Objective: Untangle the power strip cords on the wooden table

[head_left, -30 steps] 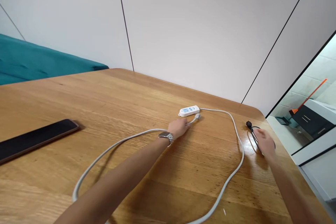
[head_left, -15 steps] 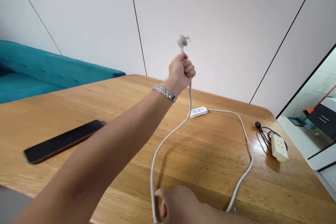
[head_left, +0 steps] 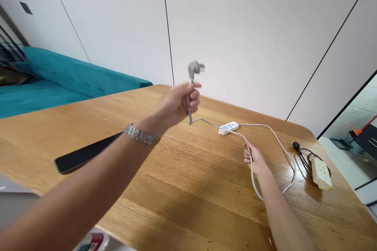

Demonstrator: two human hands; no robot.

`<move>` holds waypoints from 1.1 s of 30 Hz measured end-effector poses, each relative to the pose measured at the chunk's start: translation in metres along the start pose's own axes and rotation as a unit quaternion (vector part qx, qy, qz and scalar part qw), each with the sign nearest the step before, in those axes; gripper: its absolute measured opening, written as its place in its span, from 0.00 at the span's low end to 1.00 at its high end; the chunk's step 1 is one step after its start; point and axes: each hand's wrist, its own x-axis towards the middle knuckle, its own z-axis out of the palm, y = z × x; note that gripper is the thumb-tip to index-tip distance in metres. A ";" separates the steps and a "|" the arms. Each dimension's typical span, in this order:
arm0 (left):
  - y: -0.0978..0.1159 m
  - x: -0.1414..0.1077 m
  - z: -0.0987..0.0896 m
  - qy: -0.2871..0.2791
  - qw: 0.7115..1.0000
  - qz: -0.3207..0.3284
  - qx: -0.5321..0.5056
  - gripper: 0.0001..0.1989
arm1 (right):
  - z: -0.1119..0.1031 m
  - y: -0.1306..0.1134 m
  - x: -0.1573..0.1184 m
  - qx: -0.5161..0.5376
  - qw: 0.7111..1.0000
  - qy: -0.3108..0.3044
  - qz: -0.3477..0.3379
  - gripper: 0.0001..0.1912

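My left hand, with a metal watch band at the wrist, is closed around a pale cord just below its grey plug. The plug stands up above my fingers, its prongs pointing right. From there the white power cord runs across to my right hand, whose fingers are wrapped round it over the table. It then loops near my right forearm and back to a white power strip with blue-tinted sockets, lying on the wooden table.
A second, cream power strip with a coiled black cord and black plug lies at the table's right. A dark flat slab lies at the left, partly behind my left arm. Behind stand a teal sofa and a white wall.
My left hand has come down and left with the plug. My right hand has moved from the near edge forward and right, carrying the cord, which now lies in a different curve.
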 end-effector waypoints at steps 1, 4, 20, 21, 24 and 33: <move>-0.016 -0.005 -0.004 -0.009 1.000 -0.024 0.003 0.10 | 0.000 -0.004 0.000 0.033 0.999 0.021 -0.019 0.18; -0.061 -0.018 -0.015 -0.018 0.995 -0.096 -0.013 0.06 | 0.002 -0.019 -0.010 0.184 0.974 0.060 -0.119 0.19; -0.086 -0.018 0.017 0.059 0.964 -0.202 -0.162 0.22 | 0.030 -0.043 -0.082 -0.100 0.885 -0.290 -0.350 0.24; -0.078 -0.017 0.010 0.071 0.963 -0.204 -0.159 0.21 | 0.028 -0.042 -0.081 -0.113 0.889 -0.292 -0.335 0.25; -0.062 -0.012 -0.011 0.089 0.961 -0.225 -0.137 0.17 | 0.025 -0.036 -0.076 -0.166 0.894 -0.310 -0.278 0.24; -0.021 0.027 -0.028 0.125 0.983 -0.134 -0.027 0.19 | 0.048 -0.010 -0.075 -0.215 0.880 -0.416 -0.080 0.22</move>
